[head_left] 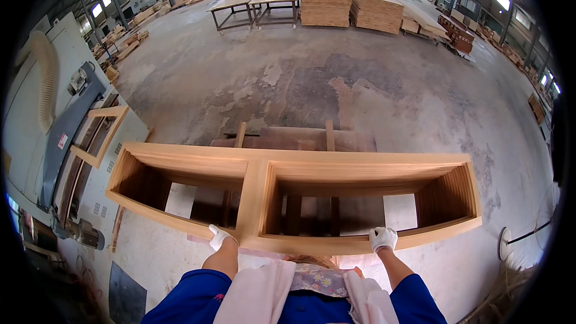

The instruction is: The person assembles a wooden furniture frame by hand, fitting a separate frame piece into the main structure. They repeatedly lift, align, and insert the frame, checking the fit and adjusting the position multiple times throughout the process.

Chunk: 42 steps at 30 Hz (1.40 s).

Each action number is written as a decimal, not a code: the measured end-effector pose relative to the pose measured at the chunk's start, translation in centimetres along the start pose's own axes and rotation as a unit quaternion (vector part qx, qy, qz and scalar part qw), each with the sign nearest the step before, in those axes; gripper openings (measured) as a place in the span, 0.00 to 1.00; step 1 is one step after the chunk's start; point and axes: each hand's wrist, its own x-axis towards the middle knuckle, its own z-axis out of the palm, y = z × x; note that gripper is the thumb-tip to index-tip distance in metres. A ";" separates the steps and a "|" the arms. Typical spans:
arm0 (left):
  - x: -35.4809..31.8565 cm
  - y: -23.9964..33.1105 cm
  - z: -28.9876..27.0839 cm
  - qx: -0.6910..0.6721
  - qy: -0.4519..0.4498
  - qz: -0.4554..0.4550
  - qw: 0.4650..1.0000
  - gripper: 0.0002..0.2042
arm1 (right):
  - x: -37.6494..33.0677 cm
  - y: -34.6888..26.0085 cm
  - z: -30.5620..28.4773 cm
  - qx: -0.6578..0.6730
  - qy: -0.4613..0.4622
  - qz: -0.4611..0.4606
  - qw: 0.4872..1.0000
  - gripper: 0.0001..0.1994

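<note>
One stack of wooden frames (254, 192) lies before you, its two openings (336, 188) showing bars (335, 211) beneath. Your right hand (383, 238) clamps its near rail (318, 244); your left hand (219, 237) touches it, fingers' hold unclear.

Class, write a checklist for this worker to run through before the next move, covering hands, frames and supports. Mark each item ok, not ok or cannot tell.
1. Left hand gloved and at the near rail: ok.
2. Right hand gloved, fingers curled over the near rail: ok.
3. Top frame lined up with the frames stacked beneath: ok, as far as shows.
4. Wooden bars under the stack bearing it firmly: cannot tell; mostly hidden.
5. Small loose frame at the machine secured: cannot tell.
</note>
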 end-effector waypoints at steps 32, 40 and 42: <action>-0.5 0.1 -0.3 -0.018 -0.019 -0.012 1.000 0.43 | -0.1 -0.5 -0.7 -0.012 -0.010 0.017 1.000 0.16; -0.1 -0.4 0.4 -0.003 0.009 0.024 1.000 0.43 | -0.4 -0.4 -0.6 -0.027 -0.002 0.002 1.000 0.16; 0.5 -0.4 0.7 -0.004 0.028 0.013 1.000 0.43 | -0.3 -0.6 -0.8 -0.010 0.003 0.009 1.000 0.16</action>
